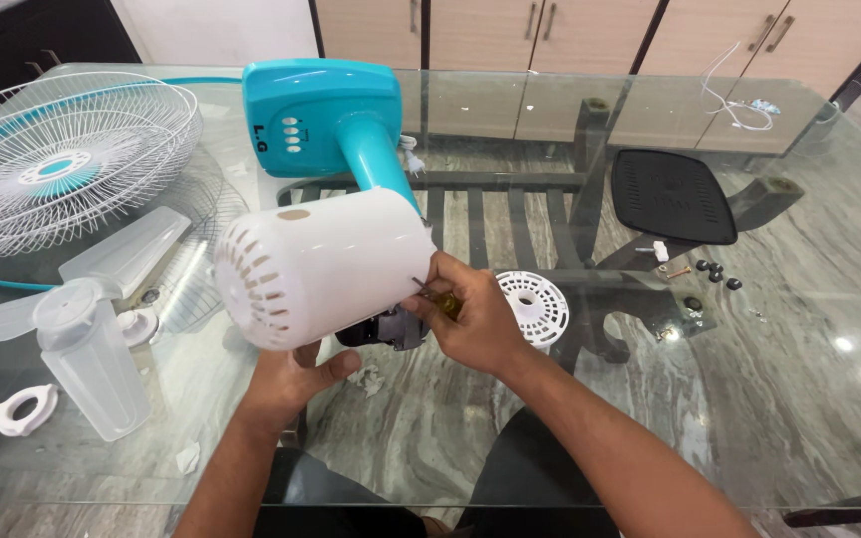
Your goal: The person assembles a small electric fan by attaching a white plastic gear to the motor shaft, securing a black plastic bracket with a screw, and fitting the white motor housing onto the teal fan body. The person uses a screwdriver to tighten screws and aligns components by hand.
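A table fan lies on its side on the glass table (809, 329). Its white slotted motor cover (316, 264) faces me, joined by a teal neck to the teal base (321, 110). My left hand (296, 379) cups the cover from below. My right hand (470, 314) grips a screwdriver (437, 297) with a yellow-green handle. Its metal tip touches the cover's right edge, just above the dark motor part (383, 329).
A white wire fan guard (62, 159) and translucent fan blades (82, 299) lie at left, with a white ring nut (25, 408). A round white slotted piece (533, 304), a black perforated plate (672, 196), small black screws (715, 271) and a white cable (734, 100) lie at right.
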